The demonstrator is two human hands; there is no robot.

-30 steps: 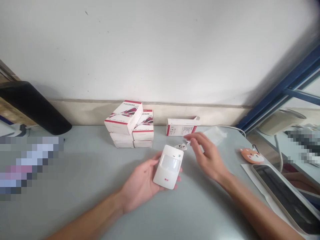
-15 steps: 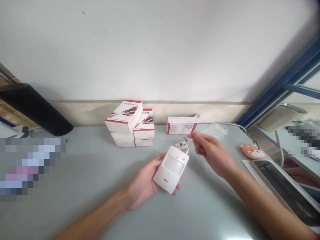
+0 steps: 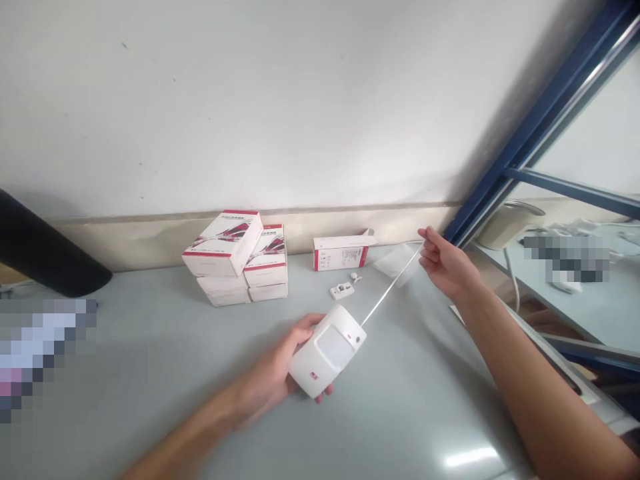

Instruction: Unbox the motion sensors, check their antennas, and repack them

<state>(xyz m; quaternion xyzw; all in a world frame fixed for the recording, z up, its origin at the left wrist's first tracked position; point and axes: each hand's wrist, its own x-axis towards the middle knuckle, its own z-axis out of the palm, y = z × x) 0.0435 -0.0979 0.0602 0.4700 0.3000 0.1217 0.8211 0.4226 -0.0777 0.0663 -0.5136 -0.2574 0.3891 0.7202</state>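
The sensor (image 3: 327, 352) lies tilted in the left grip (image 3: 280, 367), which is closed around its body, thumb along one edge and fingertips showing at the opposite side. The right grip (image 3: 447, 263) appears to pinch the far end of a white strand (image 3: 393, 283), up and to the right of the left grip; the strand runs straight to the sensor's top end. Whether it is a stiff rod or a lead drawn taut cannot be told.

The sensor looks like a hollow plastic shell: likely light, rigid and rather slippery on its smooth faces. Best hold it by the long sides, as the left grip does, keeping pressure off the window (image 3: 331, 347), which may scratch or dent. The strand is probably the weak part; a pinch at its tip, pulling in line, should be kinder than bending it sideways.

Beyond the left grip, on the table (image 3: 390, 407), lie a bracket (image 3: 341, 291) and a knob (image 3: 355, 277); a clear bag (image 3: 393, 263) is just left of the right grip.
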